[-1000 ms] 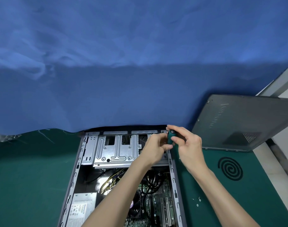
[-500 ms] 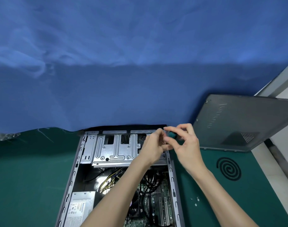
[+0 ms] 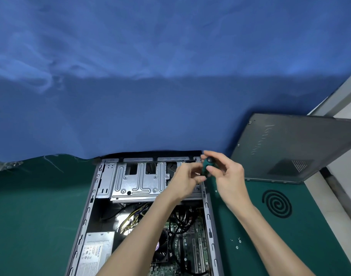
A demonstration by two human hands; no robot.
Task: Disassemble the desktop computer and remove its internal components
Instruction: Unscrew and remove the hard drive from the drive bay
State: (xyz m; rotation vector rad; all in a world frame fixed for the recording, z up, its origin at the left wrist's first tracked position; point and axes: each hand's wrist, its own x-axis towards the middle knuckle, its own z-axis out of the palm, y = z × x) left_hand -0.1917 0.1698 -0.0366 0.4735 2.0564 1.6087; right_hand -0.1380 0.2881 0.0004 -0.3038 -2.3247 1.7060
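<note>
A grey metal desktop computer case (image 3: pixel 88 212) lies open on its side on the green mat-covered tabletop (image 3: pixel 31 216). Its far end sits at the tabletop's back edge, below a hanging blue cloth backdrop (image 3: pixel 150 76). Inside, a silver stamped-metal drive cage (image 3: pixel 138 182) fills the far end, a grey boxed power supply with a white label (image 3: pixel 95 251) sits in the near left corner, and a green motherboard (image 3: pixel 190 253) lies along the right side, with yellow and black cables (image 3: pixel 130 218) between them. Both hands meet above the case's far right corner. The right hand (image 3: pixel 228 180) pinches a stubby screwdriver with a green handle and black cap (image 3: pixel 207 166) between thumb and fingertips. The left hand (image 3: pixel 185 181) has its fingers curled just beside the handle's lower end, but blur hides whether they grasp it. A dark grey flat side panel (image 3: pixel 290 152) stands tilted at the tabletop's right back corner, with a black spiral mark (image 3: pixel 277 203) in front of it. A few small silver screws (image 3: pixel 237 247) lie near the right forearm.
</note>
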